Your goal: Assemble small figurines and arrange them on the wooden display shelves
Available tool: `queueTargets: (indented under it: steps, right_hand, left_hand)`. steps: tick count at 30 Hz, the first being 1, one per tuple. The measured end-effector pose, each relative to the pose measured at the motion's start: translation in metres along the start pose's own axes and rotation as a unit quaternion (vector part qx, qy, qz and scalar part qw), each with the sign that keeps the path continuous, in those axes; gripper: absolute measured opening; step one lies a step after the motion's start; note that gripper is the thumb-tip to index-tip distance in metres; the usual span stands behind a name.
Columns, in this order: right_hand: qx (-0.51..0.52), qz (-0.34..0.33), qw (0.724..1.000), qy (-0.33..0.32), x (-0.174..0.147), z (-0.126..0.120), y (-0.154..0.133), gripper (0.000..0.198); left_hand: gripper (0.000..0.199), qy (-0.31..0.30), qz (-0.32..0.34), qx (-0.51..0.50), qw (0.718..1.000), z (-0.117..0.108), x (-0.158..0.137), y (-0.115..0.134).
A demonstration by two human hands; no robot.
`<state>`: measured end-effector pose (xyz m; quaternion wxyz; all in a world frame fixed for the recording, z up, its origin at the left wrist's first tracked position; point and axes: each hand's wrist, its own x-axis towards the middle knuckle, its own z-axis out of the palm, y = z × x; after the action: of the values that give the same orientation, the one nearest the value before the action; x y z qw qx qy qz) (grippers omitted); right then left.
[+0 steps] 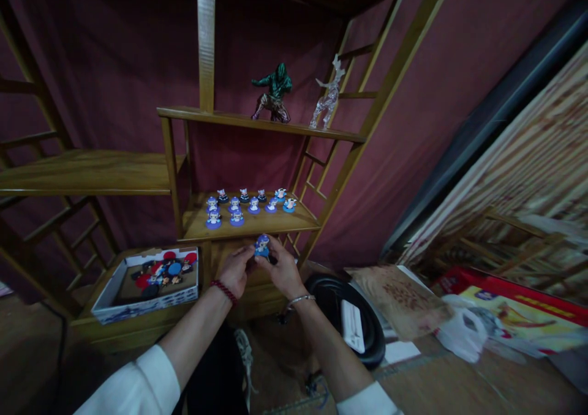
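Between my two hands, in front of the shelf, is a small blue-and-purple figurine point(262, 245). The fingers of my left hand point(236, 272) pinch it from the left. My right hand point(283, 270) grips its other side with thumb and fingers. Just beyond, on the lower shelf board point(294, 222), similar figurines stand in rows: several purple ones point(254, 205), a few dark-based ones point(244, 194) at the back, and two light-blue ones point(289, 205) on the right. Down to the left sits an open cardboard box point(147, 306) with more figurines and round red, blue and dark pieces in it.
On the upper shelf board point(229, 119) stand a crouching green figure point(277, 90) and a clear figure point(327, 95). Wooden uprights frame the shelf. On the floor to the right lie a black round object point(374, 341), a white plastic bag point(463, 332) and a red-and-yellow box point(528, 314).
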<state>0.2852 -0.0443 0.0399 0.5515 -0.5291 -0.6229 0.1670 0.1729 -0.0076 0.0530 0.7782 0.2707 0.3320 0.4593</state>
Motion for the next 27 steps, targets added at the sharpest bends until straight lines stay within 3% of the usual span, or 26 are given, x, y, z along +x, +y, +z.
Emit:
queueTargets:
  steps: [19,27]
  right_hand:
    - [0.015,0.01,1.0,0.011,0.009,0.0,0.002,0.048]
    - [0.001,0.006,1.0,-0.015,0.002,0.011,0.008,0.047]
  left_hand:
    - [0.009,-0.035,0.021,0.009,0.999,0.003,-0.002,0.002]
    - [0.01,0.014,0.028,-0.001,1.0,-0.008,-0.004,-0.003]
